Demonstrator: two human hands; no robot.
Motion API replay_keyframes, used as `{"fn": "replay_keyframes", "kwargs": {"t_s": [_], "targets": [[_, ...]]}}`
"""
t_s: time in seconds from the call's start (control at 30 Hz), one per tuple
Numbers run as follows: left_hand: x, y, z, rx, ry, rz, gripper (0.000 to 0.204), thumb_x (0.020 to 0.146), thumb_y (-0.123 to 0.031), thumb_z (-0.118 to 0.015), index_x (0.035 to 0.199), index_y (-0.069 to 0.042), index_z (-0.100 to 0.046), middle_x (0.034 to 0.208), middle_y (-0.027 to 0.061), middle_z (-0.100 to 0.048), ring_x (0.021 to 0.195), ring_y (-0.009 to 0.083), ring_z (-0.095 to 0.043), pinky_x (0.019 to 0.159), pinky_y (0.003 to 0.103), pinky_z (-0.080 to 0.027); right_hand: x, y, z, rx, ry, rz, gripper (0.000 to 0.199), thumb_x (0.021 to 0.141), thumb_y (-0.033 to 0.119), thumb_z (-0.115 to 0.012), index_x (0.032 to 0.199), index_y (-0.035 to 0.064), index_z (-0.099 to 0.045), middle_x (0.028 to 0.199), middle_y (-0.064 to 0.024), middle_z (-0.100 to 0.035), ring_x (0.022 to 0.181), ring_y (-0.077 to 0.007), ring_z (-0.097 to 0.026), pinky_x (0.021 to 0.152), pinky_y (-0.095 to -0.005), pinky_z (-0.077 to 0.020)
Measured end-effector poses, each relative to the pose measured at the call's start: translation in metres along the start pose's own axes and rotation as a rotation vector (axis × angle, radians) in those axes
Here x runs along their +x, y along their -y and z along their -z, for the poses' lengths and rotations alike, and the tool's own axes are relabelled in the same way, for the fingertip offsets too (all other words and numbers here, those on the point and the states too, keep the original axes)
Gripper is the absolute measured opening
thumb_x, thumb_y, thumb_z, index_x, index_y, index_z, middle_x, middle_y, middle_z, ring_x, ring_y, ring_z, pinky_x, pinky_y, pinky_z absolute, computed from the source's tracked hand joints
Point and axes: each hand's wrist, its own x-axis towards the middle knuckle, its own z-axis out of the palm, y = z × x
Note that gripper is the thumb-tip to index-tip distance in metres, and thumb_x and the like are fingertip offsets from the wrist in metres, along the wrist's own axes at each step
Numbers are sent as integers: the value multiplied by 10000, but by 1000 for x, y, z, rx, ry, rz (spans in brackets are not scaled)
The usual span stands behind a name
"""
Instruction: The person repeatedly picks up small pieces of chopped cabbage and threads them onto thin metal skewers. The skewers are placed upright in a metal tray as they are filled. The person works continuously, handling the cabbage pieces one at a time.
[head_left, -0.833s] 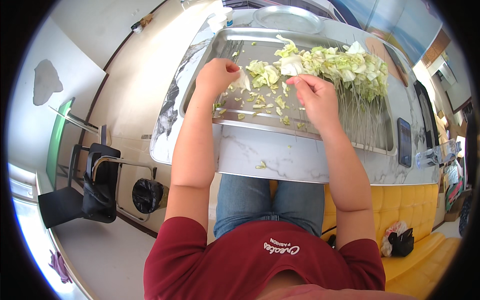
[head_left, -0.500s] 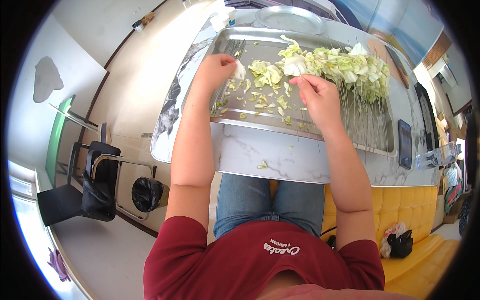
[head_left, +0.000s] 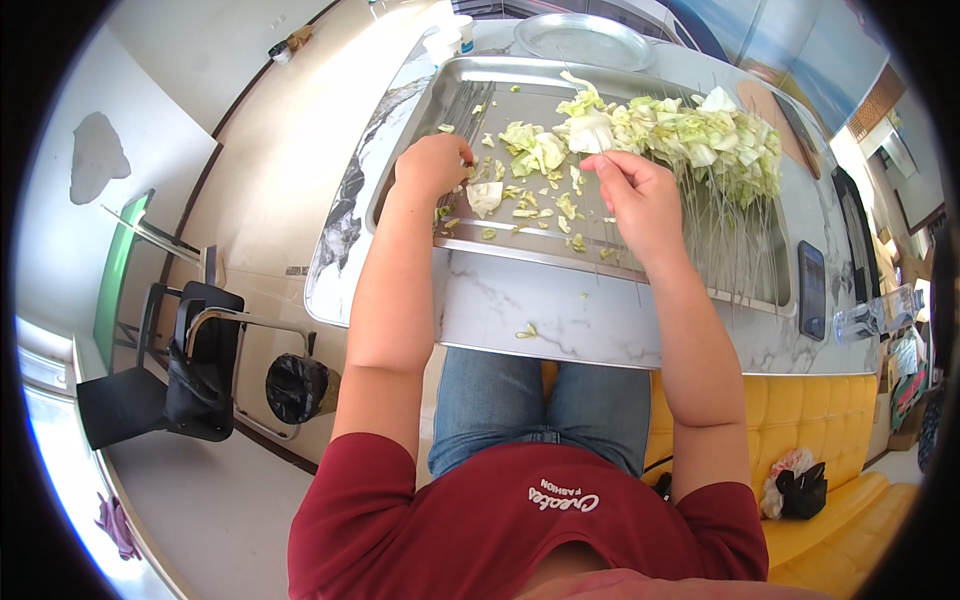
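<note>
My left hand [head_left: 433, 166] is over the left part of a metal tray [head_left: 560, 248], beside a bundle of bare thin metal skewers [head_left: 468, 108]. Its bent fingers look apart, with nothing visible in them; the fingertips are partly hidden. Just right of it a pale cabbage piece [head_left: 484, 199] lies on the tray among small scraps. My right hand [head_left: 637, 195] pinches a thin skewer, thumb against forefinger, and a whitish cabbage leaf [head_left: 590, 134] sits on that skewer just beyond the fingertips. A loose heap of cabbage [head_left: 535, 150] lies between the hands.
Many skewers loaded with cabbage [head_left: 715, 140] fill the tray's right side, bare ends toward me. A round metal plate [head_left: 583, 42] and white cups [head_left: 442, 45] stand behind. At the right are a phone [head_left: 811, 290], a clear bottle [head_left: 878, 313] and a knife [head_left: 797, 125] by a board.
My left hand has moved down and slightly left, letting go of the cabbage piece, which now lies on the tray. My right hand stays almost still with its skewer.
</note>
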Motion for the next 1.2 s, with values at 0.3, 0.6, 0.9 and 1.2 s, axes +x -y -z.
{"fn": "replay_keyframes", "kwargs": {"t_s": [0.3,0.6,0.9,1.2], "targets": [[37,-32,3,143,-226,-429,402,760,-153,-694,1158,-197,-662,1040,48,-673,1000,248,-629,827,378,-513,3,-4,5,39,-28,-9,185,928,150,-580,939,24,-714,565,68,-465,505,-20,-368,468,-230,-284],[68,-36,11,-14,-29,-454,437,760,-151,-717,1188,-199,-642,1076,57,-676,971,230,-649,827,363,-523,6,-5,11,54,-40,1,182,925,135,-576,925,17,-714,544,60,-451,497,-26,-358,466,-241,-281],[33,-33,47,-1177,-118,-236,346,878,-6,-540,1222,19,-567,1100,127,-658,952,182,-654,789,253,-561,3,-2,7,1,-17,-11,169,911,141,-588,924,29,-714,546,38,-482,503,-38,-390,478,-250,-304],[-3,-50,34,-1675,-272,-225,331,854,35,-604,1181,9,-557,989,73,-614,864,159,-635,751,287,-566,-3,-3,2,-144,140,99,175,906,170,-589,914,42,-709,557,-11,-524,509,-71,-417,487,-269,-331]]}}
